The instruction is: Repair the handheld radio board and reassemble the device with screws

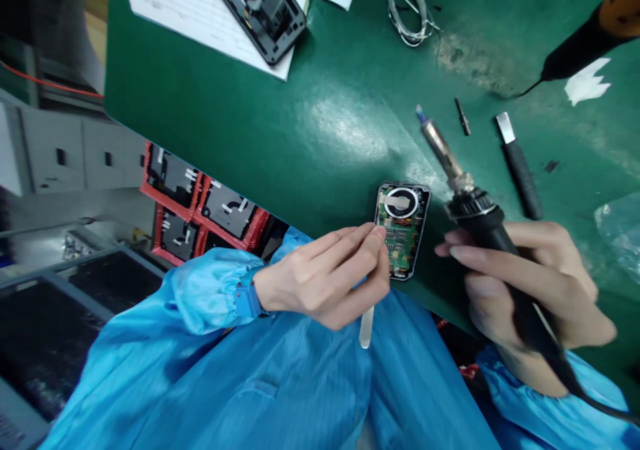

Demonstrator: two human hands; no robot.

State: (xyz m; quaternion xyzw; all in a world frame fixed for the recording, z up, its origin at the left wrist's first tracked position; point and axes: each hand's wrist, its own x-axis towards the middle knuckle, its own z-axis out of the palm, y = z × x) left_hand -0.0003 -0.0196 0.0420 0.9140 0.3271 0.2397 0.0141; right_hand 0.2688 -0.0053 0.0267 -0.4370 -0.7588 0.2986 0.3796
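My right hand (530,283) is wrapped round the black handle of a soldering iron (465,193), whose metal tip points up and left over the green mat (280,123). My left hand (325,273) is closed in a pinch on a pair of metal tweezers (367,327), fingertips touching the left edge of a small black device (403,227) with a green circuit board and a round coil showing. The device lies flat on the mat between both hands. Both arms wear blue sleeves.
A black-handled blade tool (520,163) and a small black bit (463,117) lie right of the iron. A paper sheet (200,10) with a black phone frame (260,7) lies top left, a wire coil (407,7) top centre. Red trays (200,210) sit below the table edge.
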